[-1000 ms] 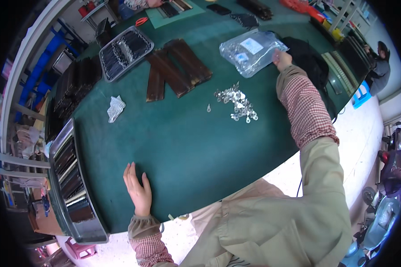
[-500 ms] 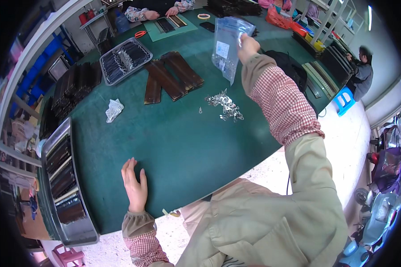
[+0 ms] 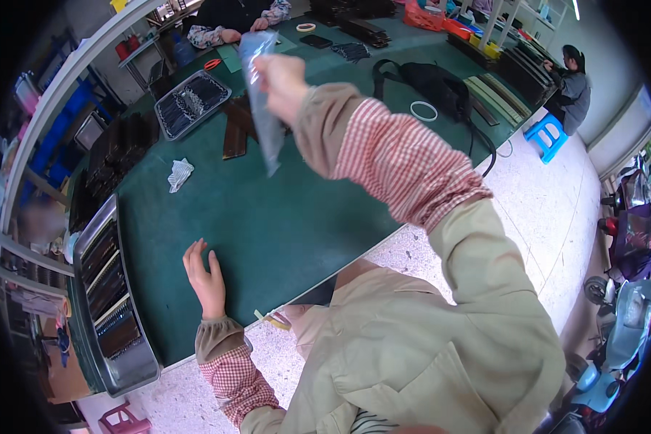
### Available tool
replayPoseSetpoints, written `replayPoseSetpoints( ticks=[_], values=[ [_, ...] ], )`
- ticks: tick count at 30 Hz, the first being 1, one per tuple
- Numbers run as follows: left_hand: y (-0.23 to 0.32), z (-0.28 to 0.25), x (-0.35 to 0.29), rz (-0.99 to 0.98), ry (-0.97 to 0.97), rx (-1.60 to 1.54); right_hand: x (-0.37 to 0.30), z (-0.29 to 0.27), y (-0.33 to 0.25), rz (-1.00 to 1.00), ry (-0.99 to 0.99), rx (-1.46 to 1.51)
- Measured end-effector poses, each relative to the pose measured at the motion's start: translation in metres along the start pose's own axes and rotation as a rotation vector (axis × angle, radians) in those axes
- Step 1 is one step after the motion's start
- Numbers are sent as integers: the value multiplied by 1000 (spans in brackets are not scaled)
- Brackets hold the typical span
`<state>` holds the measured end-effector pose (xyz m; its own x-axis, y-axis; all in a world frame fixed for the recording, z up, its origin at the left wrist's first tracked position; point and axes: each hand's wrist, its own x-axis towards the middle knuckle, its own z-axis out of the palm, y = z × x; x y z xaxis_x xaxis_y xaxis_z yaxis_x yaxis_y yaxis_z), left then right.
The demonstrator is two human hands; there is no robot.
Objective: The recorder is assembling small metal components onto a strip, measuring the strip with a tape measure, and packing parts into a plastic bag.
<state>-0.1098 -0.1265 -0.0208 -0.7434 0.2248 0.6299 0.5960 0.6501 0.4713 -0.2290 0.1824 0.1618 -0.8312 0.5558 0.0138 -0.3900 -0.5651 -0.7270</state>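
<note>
A clear plastic zip bag [image 3: 269, 137] hangs edge-on from my right hand [image 3: 286, 87], whose fingers are closed round its upper part. It is held above the green table [image 3: 267, 224], in front of flat dark brown strips [image 3: 234, 137] that it and my arm partly cover. The loose small metal pieces seen earlier do not show now; my right forearm lies across that area. Low at the table's near edge, my left hand [image 3: 207, 282] holds nothing, its fingers and thumb apart. A crumpled striped scrap [image 3: 181, 175] lies beyond it.
At the left stands a metal tray [image 3: 139, 354] of dark strips. A plastic tray [image 3: 168, 132] of dark parts sits farther back, near red scissors [image 3: 212, 64]. A black bag [image 3: 434, 87] and a white ring [image 3: 423, 111] lie right. A co-worker's hands [image 3: 259, 24] are across the table.
My right hand has swung left with the plastic bag, which has turned edge-on. My forearm now crosses where the metal pieces lay. The view has shifted slightly; my left hand stays open.
</note>
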Motion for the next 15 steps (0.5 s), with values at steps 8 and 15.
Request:
replayPoseSetpoints(
  ticks=[8, 15],
  values=[
    [-7, -10, -3, -196, 256, 33, -95, -20, 98, 280, -107, 106],
    [-7, -12, -4, -193, 291, 62, -133, -83, 87, 248, -209, -37]
  ],
)
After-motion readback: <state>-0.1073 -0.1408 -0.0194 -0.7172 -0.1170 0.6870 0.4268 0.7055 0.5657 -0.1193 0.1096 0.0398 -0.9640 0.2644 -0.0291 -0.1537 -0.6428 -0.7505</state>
